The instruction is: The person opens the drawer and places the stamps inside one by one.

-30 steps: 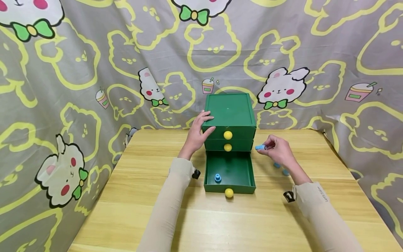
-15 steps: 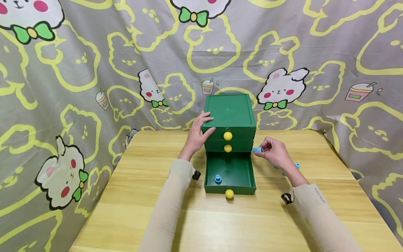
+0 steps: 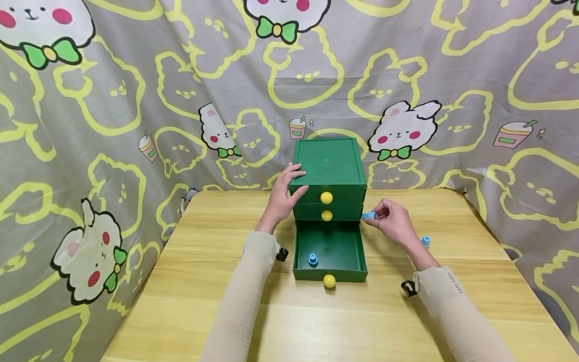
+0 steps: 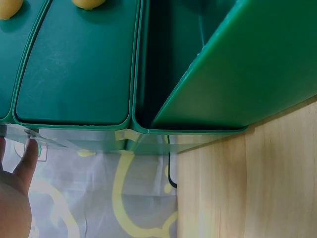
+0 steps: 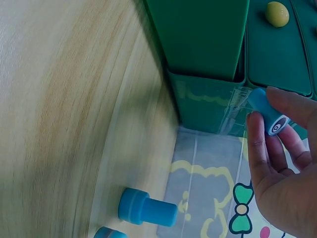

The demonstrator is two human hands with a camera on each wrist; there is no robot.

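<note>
The right hand [image 3: 393, 222] clamps its grip on a blue piece [image 5: 266, 110], probably pinched so to leave one end free; the piece sits within the grip, just beside the green cabinet [image 3: 330, 163]. The left hand [image 3: 281, 197], fingers apart, rests on the cabinet's left edge, presumably steadying it. The bottom drawer [image 3: 341, 246], jutting toward the near edge of the counter [image 3: 353, 322], holds a second piece [image 3: 313, 260] near its front-left corner; a third piece [image 3: 425, 241] stands toward the counter's right edge.

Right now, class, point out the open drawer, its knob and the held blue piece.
Open drawer [image 3: 339, 245]: head view, on its bare floor.
Knob [image 3: 329, 281]: head view, on its yellow front.
Held blue piece [image 5: 265, 109]: right wrist view, on its side.
</note>
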